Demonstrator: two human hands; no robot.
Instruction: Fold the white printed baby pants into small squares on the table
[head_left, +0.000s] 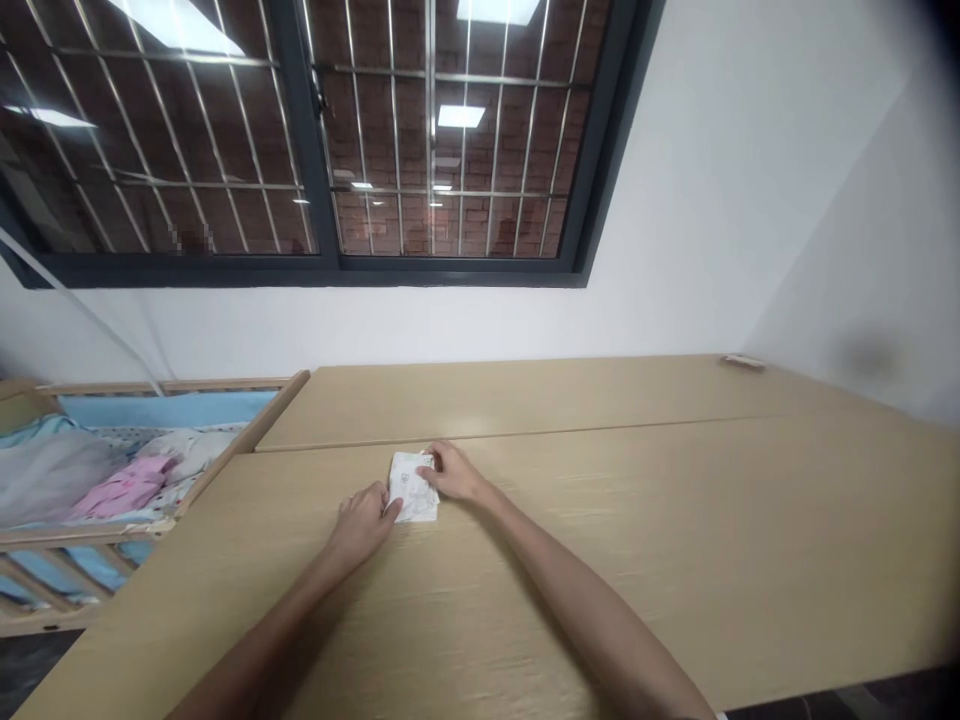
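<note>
A small, folded white cloth (411, 488) with faint grey print lies on the light wood tabletop (570, 540). Its outline is roughly rectangular, and a thin layer shows past its lower right edge. My left hand (364, 522) grips its left edge, thumb on top and the other fingers curled at the side. At the upper right edge, my right hand (452, 472) pinches the cloth between thumb and fingers. Some of the right fingertips are hidden behind the cloth's edge.
To the left stands a wooden crib (281, 408) with blue lining, holding a pink cloth (129, 487) and pale bedding. A seam crosses the tabletop beyond my hands. A small flat object (743, 361) lies at the far right. Behind are a white wall and a barred window (450, 265).
</note>
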